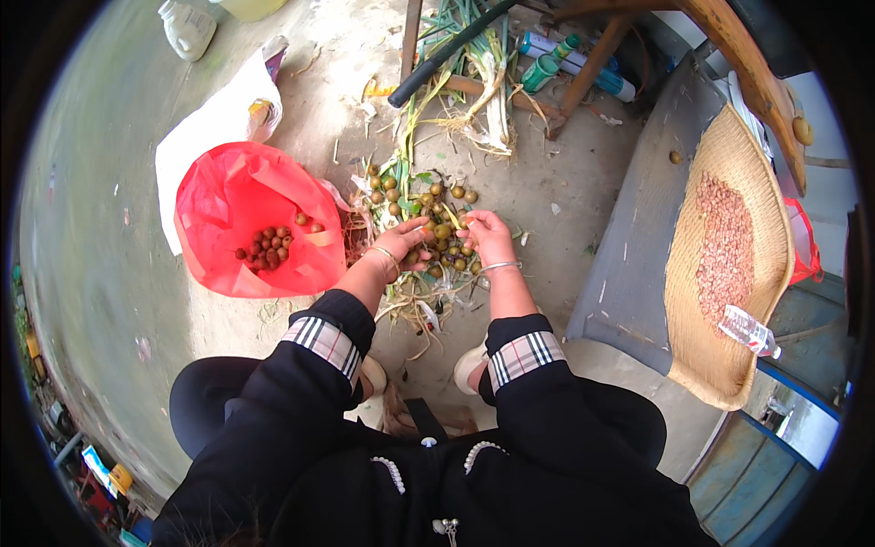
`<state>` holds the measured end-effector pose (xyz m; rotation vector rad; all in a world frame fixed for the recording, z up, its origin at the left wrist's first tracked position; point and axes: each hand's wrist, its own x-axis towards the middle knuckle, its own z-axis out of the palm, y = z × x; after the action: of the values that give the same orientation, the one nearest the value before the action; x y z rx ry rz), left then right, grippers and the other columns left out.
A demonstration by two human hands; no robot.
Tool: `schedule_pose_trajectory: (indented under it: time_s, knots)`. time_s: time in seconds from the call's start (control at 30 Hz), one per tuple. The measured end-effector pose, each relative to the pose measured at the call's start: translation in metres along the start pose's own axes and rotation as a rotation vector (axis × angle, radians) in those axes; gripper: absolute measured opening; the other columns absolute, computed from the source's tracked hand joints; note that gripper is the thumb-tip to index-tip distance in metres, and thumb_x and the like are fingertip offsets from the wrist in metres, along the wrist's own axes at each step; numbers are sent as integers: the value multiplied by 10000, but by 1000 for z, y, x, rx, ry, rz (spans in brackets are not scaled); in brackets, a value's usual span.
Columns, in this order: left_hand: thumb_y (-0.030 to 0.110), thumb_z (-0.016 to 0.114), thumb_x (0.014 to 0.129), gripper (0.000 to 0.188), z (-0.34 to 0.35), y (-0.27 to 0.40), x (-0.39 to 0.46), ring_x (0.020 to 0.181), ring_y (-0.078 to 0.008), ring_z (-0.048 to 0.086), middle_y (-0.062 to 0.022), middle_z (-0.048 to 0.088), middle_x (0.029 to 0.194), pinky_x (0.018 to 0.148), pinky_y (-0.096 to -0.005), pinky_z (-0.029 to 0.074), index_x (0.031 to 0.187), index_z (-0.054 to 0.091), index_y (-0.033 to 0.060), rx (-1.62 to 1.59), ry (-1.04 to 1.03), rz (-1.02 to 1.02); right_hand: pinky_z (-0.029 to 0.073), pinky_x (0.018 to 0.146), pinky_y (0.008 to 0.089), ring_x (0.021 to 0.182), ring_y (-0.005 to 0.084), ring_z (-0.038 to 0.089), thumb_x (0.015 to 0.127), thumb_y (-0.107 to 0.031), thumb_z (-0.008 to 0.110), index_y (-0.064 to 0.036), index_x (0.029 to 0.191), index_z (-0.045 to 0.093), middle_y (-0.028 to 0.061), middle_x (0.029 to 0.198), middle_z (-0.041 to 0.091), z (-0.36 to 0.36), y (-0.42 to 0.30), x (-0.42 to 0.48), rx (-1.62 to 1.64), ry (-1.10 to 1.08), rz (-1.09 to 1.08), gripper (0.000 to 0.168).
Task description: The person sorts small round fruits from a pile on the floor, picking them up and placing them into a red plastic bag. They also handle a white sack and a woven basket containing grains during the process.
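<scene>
Brown-green round fruits (442,231) lie in a loose heap on the concrete floor, some with leaves and stems. Over the heap's left side is my left hand (402,247), palm partly turned up, its fingers curled around fruit. My right hand (484,236) pinches a small fruit or stem piece at the heap's right side; fingertip detail is too small to tell. To the left, a red fabric bag (321,267) stands with its mouth wide, holding several browner fruits (271,247). Onion skins and dry stalks (410,297) lie under and below the heap.
A white sack (205,130) lies behind the red bag. Green onions (492,96) lie beyond the heap by a wooden frame (595,61). At right, a woven basket tray (683,321) with reddish kernels (728,246) and a plastic bottle (750,331) rests on a grey surface (622,273).
</scene>
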<state>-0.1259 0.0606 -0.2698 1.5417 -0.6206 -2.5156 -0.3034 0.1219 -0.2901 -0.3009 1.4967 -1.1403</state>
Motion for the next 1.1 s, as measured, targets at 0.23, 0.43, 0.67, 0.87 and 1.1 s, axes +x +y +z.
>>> schedule_pose_trajectory:
  time_s: [0.23, 0.43, 0.67, 0.87, 1.1]
  knots:
    - [202, 505, 832, 247, 9, 5, -5, 645, -106, 579, -3, 607, 852, 496, -260, 474, 1075, 505, 159, -55, -139, 12, 409, 544, 185, 713, 104, 545, 806, -44, 494, -53, 1028, 462, 64, 963, 553, 23, -12, -22, -7, -265, 17, 225]
    - [171, 497, 824, 168, 5, 7, -3, 566, -98, 539, 15, 598, 788, 492, -275, 452, 981, 554, 152, 112, 86, -33, 449, 562, 215, 791, 125, 555, 778, 7, 491, -38, 1112, 450, 88, 1013, 549, 20, -1, -22, -196, -344, -81, 339]
    - [288, 473, 836, 174, -9, 10, -6, 585, -98, 524, 26, 567, 733, 518, -282, 457, 895, 538, 137, -73, -37, -116, 481, 616, 242, 826, 146, 562, 774, 3, 503, -4, 1042, 498, 93, 964, 557, 9, 1, -10, -157, -256, -45, 268]
    - [389, 602, 742, 255, -1, 1, -3, 558, -96, 526, 41, 556, 689, 509, -286, 449, 817, 508, 164, 169, -22, -85, 479, 619, 234, 778, 120, 556, 772, -6, 516, -15, 973, 533, 56, 888, 578, 26, 1, -15, -248, -334, -87, 201]
    - [211, 605, 739, 123, -15, 35, -8, 547, -86, 508, 28, 513, 644, 428, -248, 447, 817, 551, 131, 765, -112, 18, 489, 617, 239, 751, 128, 558, 773, 22, 478, -25, 974, 527, 60, 867, 584, -8, -9, -1, -86, -37, -176, 213]
